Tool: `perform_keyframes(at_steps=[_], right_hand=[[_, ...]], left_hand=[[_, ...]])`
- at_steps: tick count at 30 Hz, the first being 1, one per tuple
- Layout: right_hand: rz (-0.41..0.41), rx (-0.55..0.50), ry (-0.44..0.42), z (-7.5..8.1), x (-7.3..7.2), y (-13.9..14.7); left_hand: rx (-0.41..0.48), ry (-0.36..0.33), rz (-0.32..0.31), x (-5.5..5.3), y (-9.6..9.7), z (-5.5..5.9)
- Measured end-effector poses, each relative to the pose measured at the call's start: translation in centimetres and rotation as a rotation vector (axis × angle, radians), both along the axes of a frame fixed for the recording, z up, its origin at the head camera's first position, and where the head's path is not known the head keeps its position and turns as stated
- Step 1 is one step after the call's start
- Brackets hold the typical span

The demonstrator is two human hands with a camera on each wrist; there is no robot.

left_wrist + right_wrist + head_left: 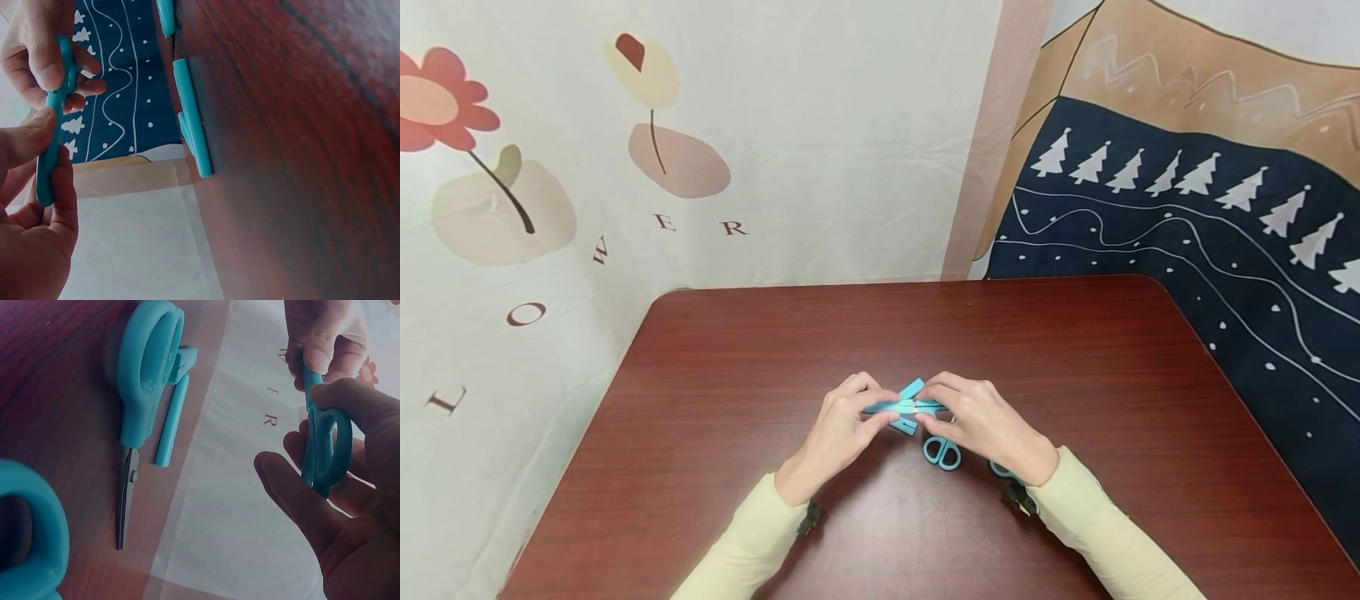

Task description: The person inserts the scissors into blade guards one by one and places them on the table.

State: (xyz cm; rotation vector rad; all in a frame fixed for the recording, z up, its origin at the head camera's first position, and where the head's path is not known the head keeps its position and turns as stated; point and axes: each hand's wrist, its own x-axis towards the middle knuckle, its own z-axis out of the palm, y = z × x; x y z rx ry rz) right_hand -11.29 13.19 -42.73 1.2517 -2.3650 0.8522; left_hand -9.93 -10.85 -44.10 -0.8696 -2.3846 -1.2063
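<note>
Between both hands, above the table, is a pair of teal scissors [340,450] with a teal blade cap [45,169] over its blades; no metal shows. My left hand [842,418] pinches the cap between thumb and fingers. My right hand [988,419] holds the handle end, its thumb near the cap's mouth in the right wrist view. Below lie two more teal caps, one [913,387] behind the hands and one [904,426] in front. A second pair of scissors [132,419] lies on the table with bare blades.
Near my right wrist lies another teal scissors handle [1002,470], partly hidden by the arm. The brown wooden table [715,517] has rounded back corners. Behind it hang a pale flower-printed cloth [835,150] and a dark cloth with white trees [1120,217].
</note>
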Motion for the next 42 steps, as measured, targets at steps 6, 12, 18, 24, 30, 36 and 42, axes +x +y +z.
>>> perform_keyframes(at_steps=[6,12,18,24,30,36,42], right_hand=[[0.004,0.005,-0.004,-0.06,-0.11,0.09],[0.003,0.018,-0.033,-0.10,-0.12,0.15],[0.023,0.016,-0.031,-0.18,-0.15,0.19],[0.035,0.010,-0.030,-0.13,-0.13,0.18],[0.026,0.014,-0.037,-0.04,-0.04,0.23],[0.018,0.023,-0.071,0.02,0.00,0.30],[0.019,0.022,-0.072,-0.12,-0.10,0.34]], left_hand=[[-0.010,0.007,0.008,0.00,0.02,-0.05],[-0.020,-0.010,0.002,-0.02,-0.06,-0.04],[-0.018,-0.037,-0.016,0.04,-0.23,0.06],[-0.018,-0.036,-0.026,0.07,-0.28,0.08],[-0.022,-0.020,-0.040,-0.04,-0.17,0.01],[-0.021,0.017,-0.064,-0.12,-0.12,-0.16],[-0.024,0.045,-0.069,-0.20,-0.05,-0.20]])
